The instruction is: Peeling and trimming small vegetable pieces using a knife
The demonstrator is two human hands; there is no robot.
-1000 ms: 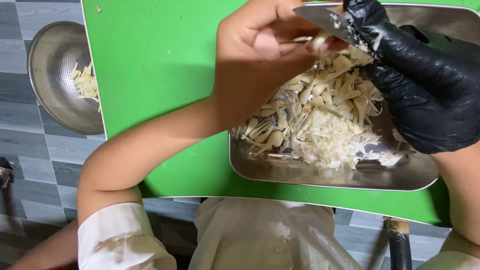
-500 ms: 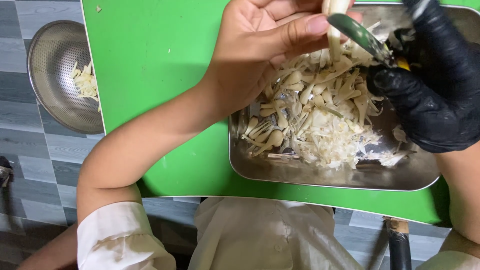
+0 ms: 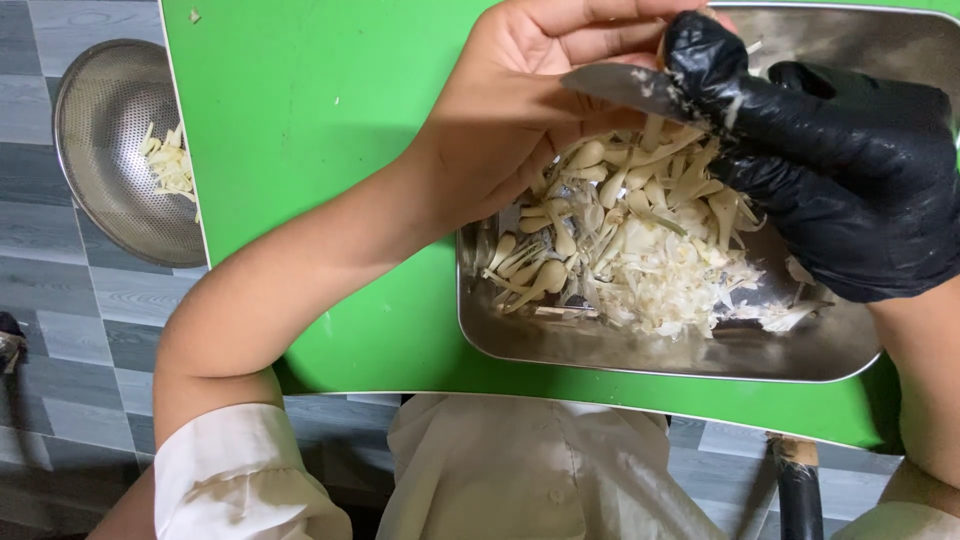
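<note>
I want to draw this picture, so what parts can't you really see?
Head view, the only one:
- Left hand: its fingertips run off the top edge.
- Knife: the handle is hidden inside the gloved right hand; whether anything sits between the left fingers and the blade cannot be told.
- Metal tray: its far end is cut by the top edge.
- Colander: its right side hides under the green table.

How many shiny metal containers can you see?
2. A rectangular metal tray sits on the green table, holding pale vegetable pieces under the left hand and the gloved right hand. A round metal colander sits on the floor to the table's left.
</note>
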